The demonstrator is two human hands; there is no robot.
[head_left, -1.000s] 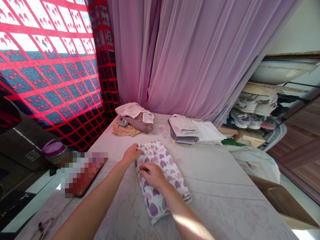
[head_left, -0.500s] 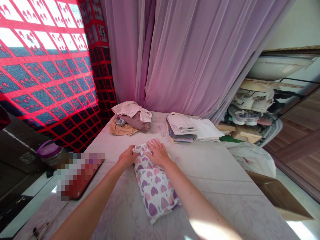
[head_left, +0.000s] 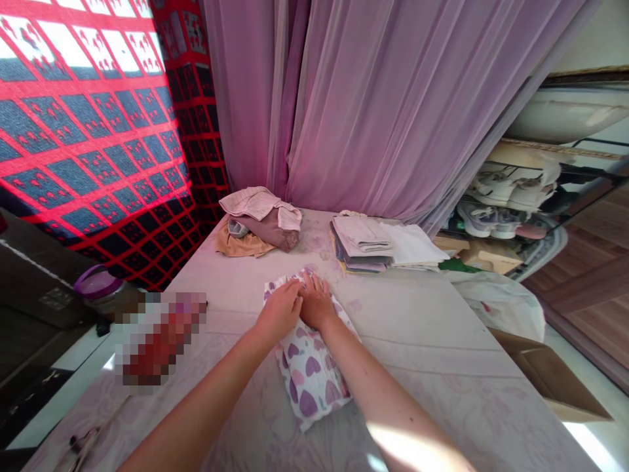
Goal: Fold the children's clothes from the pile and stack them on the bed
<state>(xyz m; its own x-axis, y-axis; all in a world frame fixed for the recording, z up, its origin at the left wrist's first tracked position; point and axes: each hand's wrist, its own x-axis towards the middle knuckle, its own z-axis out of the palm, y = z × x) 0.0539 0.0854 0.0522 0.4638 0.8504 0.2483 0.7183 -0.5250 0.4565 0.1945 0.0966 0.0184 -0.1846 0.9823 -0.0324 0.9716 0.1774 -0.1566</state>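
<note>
A folded piece of white cloth [head_left: 309, 373] printed with purple and pink hearts lies lengthwise on the pale, patterned bed-like surface [head_left: 422, 341]. My right hand [head_left: 317, 305] rests flat on its far part, fingers spread and pointing away from me. Beside it, my left hand [head_left: 282, 311] lies over the cloth's upper left, fingers stretched toward the right hand and touching or nearly touching it. Neither hand grips the cloth. Its far edge is gathered. My hands and right forearm cover part of the cloth.
Crumpled clothes [head_left: 265, 219] lie at the far left. A folded cloth stack [head_left: 363, 239] sits far right beside white folded cloth [head_left: 413, 246]. A blurred red object [head_left: 162, 347] lies left. Right of the surface are a cardboard box [head_left: 545, 373] and a shoe rack [head_left: 496, 216].
My left hand has let go of the cloth's left edge and moved right, onto the cloth next to my right hand. The right hand stays on the cloth. The view has shifted slightly.
</note>
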